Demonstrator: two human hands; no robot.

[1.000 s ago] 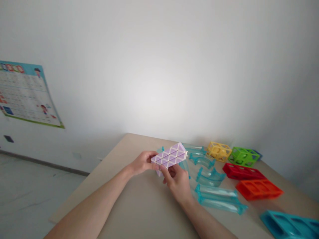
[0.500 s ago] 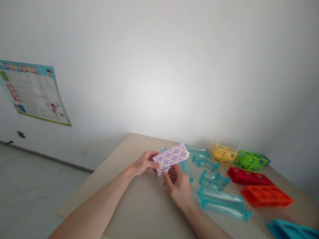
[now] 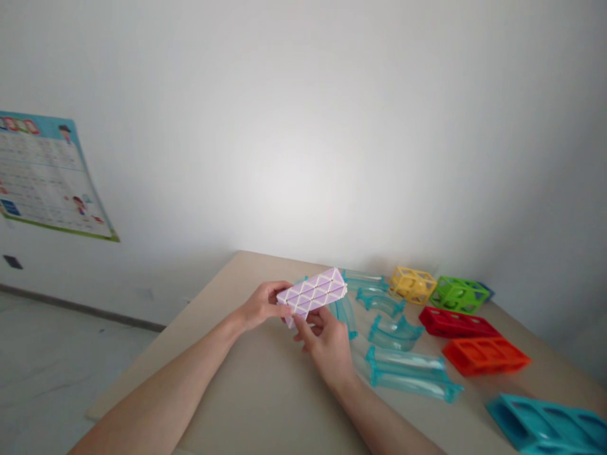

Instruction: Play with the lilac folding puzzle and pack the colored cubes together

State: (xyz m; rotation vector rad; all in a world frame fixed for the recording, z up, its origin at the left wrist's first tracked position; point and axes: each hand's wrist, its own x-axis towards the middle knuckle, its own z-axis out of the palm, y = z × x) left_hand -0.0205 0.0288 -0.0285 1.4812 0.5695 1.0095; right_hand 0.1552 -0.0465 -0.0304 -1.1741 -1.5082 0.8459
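A purple block piece with a white triangle pattern (image 3: 315, 292) is held up over the table in both hands. My left hand (image 3: 266, 306) grips its left end, thumb in front and fingers behind. At its lower edge, my right hand (image 3: 322, 338) has thumb and fingers closed on the piece near a small part that juts down. Some of my right fingertips are hidden behind it. The piece slants up toward the right.
Clear teal track parts (image 3: 410, 373) lie right of my hands on the table (image 3: 265, 392). Beyond them are a yellow frame block (image 3: 412, 285), a green one (image 3: 459, 294), a red one (image 3: 458, 323), an orange one (image 3: 486, 356) and a blue one (image 3: 550, 423).
The whole view has shifted, so the hands and table objects appear farther left. The purple piece is tilted slightly differently, and both hands still hold it.
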